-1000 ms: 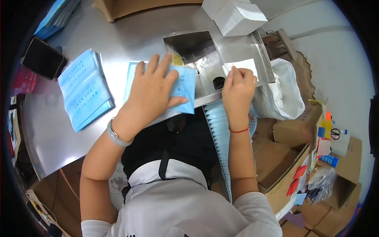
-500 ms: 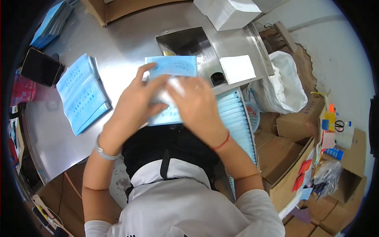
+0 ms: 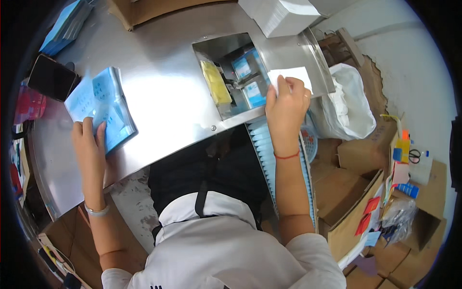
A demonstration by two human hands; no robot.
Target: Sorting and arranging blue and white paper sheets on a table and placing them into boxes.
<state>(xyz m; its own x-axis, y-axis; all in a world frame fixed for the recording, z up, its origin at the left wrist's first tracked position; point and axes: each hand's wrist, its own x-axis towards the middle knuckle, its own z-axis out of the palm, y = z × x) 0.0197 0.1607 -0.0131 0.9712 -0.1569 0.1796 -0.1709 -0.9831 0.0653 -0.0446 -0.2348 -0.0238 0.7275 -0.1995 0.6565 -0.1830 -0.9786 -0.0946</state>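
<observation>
At the left of the metal table, my left hand pinches the near edge of the top blue printed plastic pouch, which bends up from the stack of blue pouches. Over on the right, my right hand has its thumb and fingers closed on the edge of a white paper sheet, lying on the raised metal ledge. Whether it grips one sheet or more, I cannot tell. Between my hands, a rectangular opening in the tabletop shows blue-and-white packets and a yellow piece inside.
A tall stack of white paper stands at the back right. Left are a phone and more blue pouches. A box of blue pouches sits below the table edge, near a white-lined bin and cardboard boxes.
My hands have parted from the middle, left to the pouch stack and right to the white paper. The blue pouch between them is gone from there. Blue packets now show in the opening.
</observation>
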